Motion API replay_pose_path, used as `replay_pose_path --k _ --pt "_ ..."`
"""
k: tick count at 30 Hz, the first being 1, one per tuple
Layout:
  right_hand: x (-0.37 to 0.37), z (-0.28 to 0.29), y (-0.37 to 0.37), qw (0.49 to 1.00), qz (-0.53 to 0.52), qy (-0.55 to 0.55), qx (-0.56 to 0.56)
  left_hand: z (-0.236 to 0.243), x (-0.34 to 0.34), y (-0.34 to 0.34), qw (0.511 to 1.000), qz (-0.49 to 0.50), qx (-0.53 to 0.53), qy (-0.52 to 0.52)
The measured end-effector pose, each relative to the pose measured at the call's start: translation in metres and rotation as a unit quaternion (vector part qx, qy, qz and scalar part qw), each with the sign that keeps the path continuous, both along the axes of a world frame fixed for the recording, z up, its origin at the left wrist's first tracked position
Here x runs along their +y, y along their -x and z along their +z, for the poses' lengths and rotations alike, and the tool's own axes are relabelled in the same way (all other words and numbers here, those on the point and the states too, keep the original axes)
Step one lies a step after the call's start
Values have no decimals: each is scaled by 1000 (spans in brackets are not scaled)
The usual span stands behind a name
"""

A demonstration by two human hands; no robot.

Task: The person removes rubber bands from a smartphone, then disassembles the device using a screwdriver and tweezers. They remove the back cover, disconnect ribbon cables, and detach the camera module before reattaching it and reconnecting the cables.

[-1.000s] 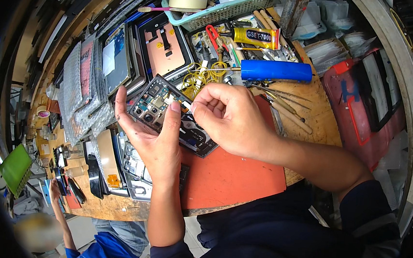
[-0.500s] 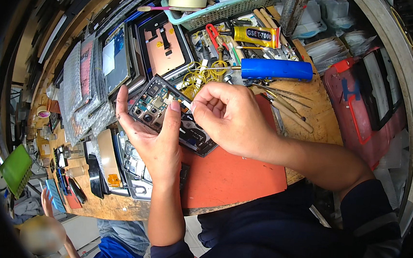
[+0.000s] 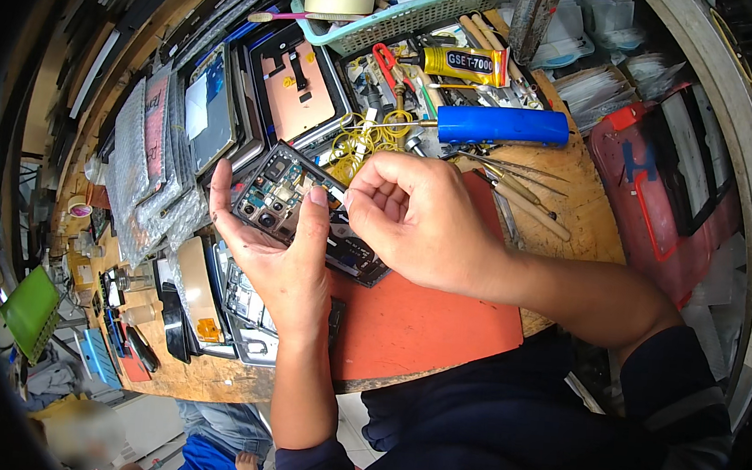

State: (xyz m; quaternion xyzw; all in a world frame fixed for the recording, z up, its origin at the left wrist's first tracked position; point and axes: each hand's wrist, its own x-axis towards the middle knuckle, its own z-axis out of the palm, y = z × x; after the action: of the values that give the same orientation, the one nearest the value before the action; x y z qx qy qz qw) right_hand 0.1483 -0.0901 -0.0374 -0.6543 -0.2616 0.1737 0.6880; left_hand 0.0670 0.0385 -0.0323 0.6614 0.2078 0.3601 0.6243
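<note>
My left hand [image 3: 273, 249] cradles an opened phone [image 3: 294, 206] from below, circuit side up, thumb pressed on its edge, just above the orange mat [image 3: 426, 327]. My right hand [image 3: 417, 221] is pinched shut on a small white bit at that same edge — too small to tell what it is. Behind my knuckles crowd a blue-handled screwdriver [image 3: 499, 125], yellow rubber bands [image 3: 362, 137], a yellow glue tube [image 3: 464, 63] and tweezers [image 3: 513, 179] — stacked screens [image 3: 209, 116] lie to my left.

Phone [image 3: 286, 201]: bare metal and circuit board; mat [image 3: 422, 318] matt orange rubber; bench [image 3: 587, 194] rough wood; screwdriver [image 3: 501, 126] glossy blue plastic
</note>
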Motion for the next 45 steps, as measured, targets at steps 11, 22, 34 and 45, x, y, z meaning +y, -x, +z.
replay_pose_path --k 11,22,34,45 --pt "0 -1 3 1000 -4 0 -8 -1 -1 2 1000 14 3 -8" --pt "0 0 -3 999 -12 24 -27 4 -5 2 1000 3 1 -18" --pt "3 -5 -10 996 28 -59 -61 6 -5 1 1000 -26 -11 -8" --pt "3 -4 -7 996 26 -63 -55 5 -5 2 999 -37 -15 -2"
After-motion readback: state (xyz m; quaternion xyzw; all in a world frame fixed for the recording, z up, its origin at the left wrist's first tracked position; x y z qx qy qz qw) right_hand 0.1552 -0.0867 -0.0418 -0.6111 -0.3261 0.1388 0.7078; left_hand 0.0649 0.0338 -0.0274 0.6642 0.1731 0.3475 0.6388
